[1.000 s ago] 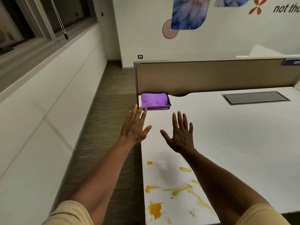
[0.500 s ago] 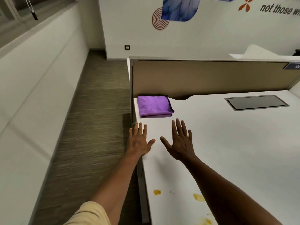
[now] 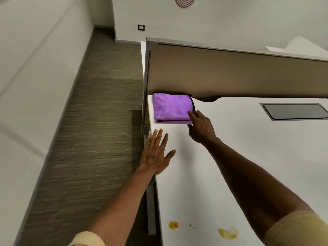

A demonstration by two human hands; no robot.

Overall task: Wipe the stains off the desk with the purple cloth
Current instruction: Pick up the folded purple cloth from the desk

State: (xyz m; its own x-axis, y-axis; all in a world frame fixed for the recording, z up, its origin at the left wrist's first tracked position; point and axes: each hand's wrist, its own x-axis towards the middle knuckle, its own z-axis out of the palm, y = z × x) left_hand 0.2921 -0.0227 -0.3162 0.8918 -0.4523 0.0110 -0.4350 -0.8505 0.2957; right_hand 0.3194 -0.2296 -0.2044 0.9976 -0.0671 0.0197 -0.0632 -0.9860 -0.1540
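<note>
A folded purple cloth (image 3: 171,108) lies in the far left corner of the white desk (image 3: 248,157), against the tan divider. My right hand (image 3: 201,126) reaches its near right corner, fingertips touching the cloth's edge, fingers curled but not closed around it. My left hand (image 3: 157,153) rests flat with spread fingers on the desk's left edge, a little nearer than the cloth. Two yellow-orange stains (image 3: 173,225) (image 3: 228,233) mark the desk near the bottom of the view, beside my right forearm.
A tan partition panel (image 3: 230,73) stands along the desk's far side. A dark rectangular cable hatch (image 3: 294,111) is set into the desk at the right. Carpeted floor (image 3: 97,139) runs along the left of the desk, bounded by a white wall.
My right hand has moved forward and left to the cloth's near right corner. My left hand has settled flat on the desk edge. The view has moved closer to the cloth.
</note>
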